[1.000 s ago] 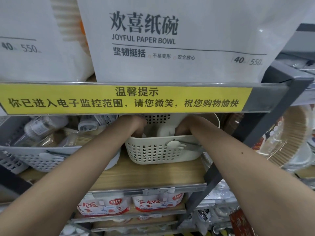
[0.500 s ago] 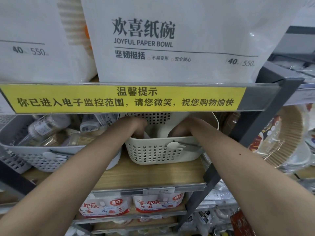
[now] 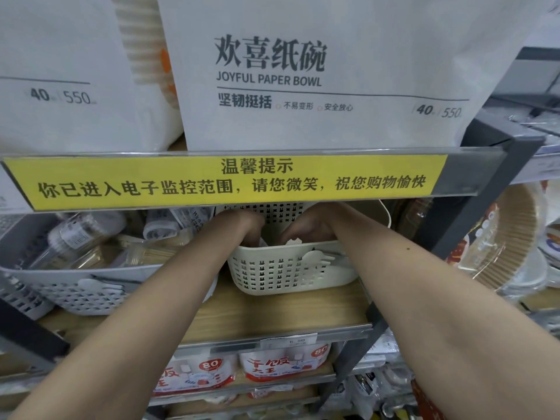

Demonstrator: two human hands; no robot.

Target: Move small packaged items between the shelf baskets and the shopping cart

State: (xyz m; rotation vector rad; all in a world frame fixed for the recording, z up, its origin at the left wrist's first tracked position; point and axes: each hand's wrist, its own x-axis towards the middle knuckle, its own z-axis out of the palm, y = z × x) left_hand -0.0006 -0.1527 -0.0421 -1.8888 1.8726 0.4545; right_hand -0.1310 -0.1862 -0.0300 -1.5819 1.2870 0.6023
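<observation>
Both your hands are down inside the cream perforated basket (image 3: 291, 271), left hand (image 3: 247, 227) on the left side and right hand (image 3: 309, 227) on the right, with the fingers dipping below the front rim. Honestly can't tell what the grip is doing on either one: the rim hides the fingertips, so whether they're curled on something or just spread out is anyone's guess. There's a bit of white packaging (image 3: 292, 241) peeking up just past the rim, right under your right hand, and it looks like it's touching the fingers, but the view's too poor to say it's held. Another sliver of white shows under your left hand too.

Count-wise: two baskets on this wooden shelf (image 3: 272, 313). The cream one sits right of centre, and the grey perforated basket (image 3: 75, 286) is just beside it on the left, stuffed with clear-wrapped packs of what look like wooden sticks and small bottles, too jumbled to count. Each basket has one white clip tag on its front wall.

Above your hands runs one yellow notice strip (image 3: 230, 183) along the upper shelf edge, hiding the back of the cream basket. On that upper shelf stand two white paper bowl bags (image 3: 303, 71), the right one reading JOYFUL PAPER BOWL. Below your shelf you've got two red-and-white packs (image 3: 285, 366) marked 80, side by side. Off to the right is a stack of brown paper plates (image 3: 503, 237) in clear wrap.
</observation>
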